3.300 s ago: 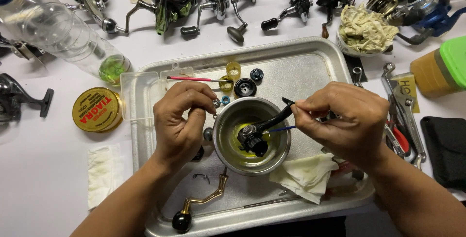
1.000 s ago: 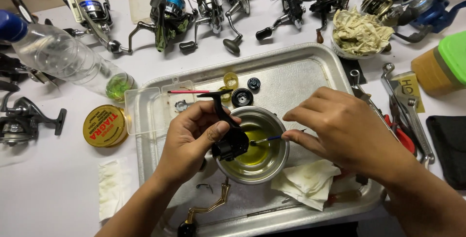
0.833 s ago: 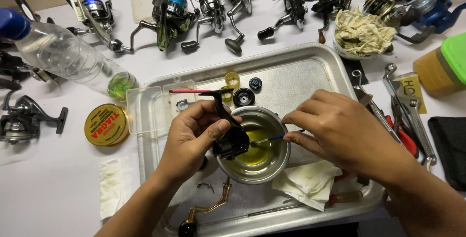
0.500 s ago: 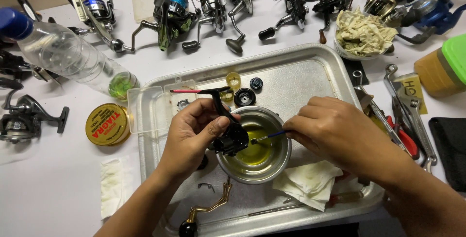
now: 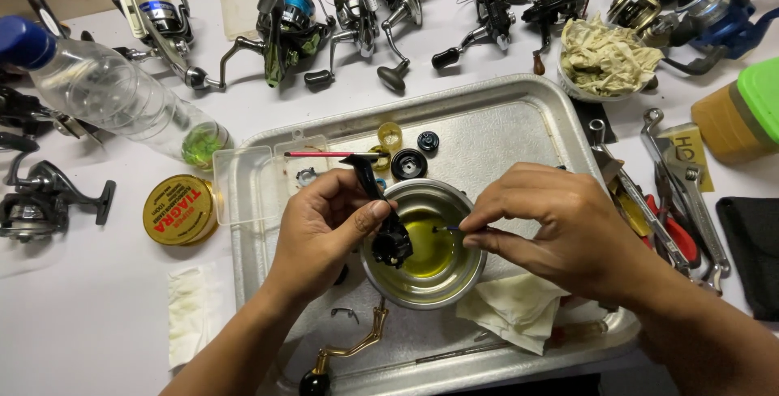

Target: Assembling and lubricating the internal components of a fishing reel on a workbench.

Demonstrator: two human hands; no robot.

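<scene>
Two hands work over a small steel bowl [image 5: 423,243] of yellowish liquid that sits in a dented metal tray [image 5: 519,132]. The left hand [image 5: 323,225] is closed around a black reel part [image 5: 389,238], thumb pressing it at the bowl's near-left rim, its lower end just over or in the liquid. The right hand [image 5: 560,230] pinches a thin brush or pick [image 5: 450,228], tip pointed toward that part above the liquid.

The likeliest slip, as I judge it, is the wet part sliding from the left fingers and dropping into the bowl, splashing liquid across the tray and the folded cloth [image 5: 511,311] touching the bowl's right side. A hard push with the brush could tip the bowl, since it rests loose on the tray. Small pieces lie close: a black ring [image 5: 409,165], a little cap [image 5: 428,141], a yellow piece [image 5: 389,132], a wire clip [image 5: 344,313] and a gold handle [image 5: 349,351]. A sweep of either wrist could scatter them or knock them off the tray among the fishing reels [image 5: 284,31] beyond.
</scene>
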